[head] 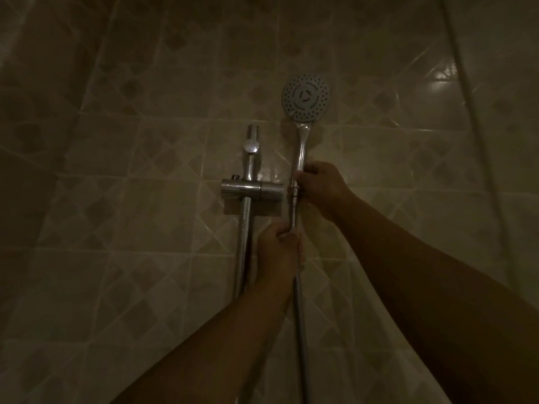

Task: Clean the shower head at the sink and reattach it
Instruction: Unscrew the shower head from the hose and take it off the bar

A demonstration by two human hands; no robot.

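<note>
Dimly lit, shower head (305,97) stands upright at 12 o'clock of the right grip (320,185), which curls round its handle base; left grip (280,246) clamps the hose (300,301) at 6 o'clock of the nut (294,191). Likely best: keep hose steady, turn squarely so threads don't cross. Holder (262,191) at 9 o'clock. No writing readable

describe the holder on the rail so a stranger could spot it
On the tiled wall a chrome rail runs upright. The holder is the short chrome cylinder clamped across it, beside the shower head. Alone among the chrome parts, it lies horizontal.
</note>
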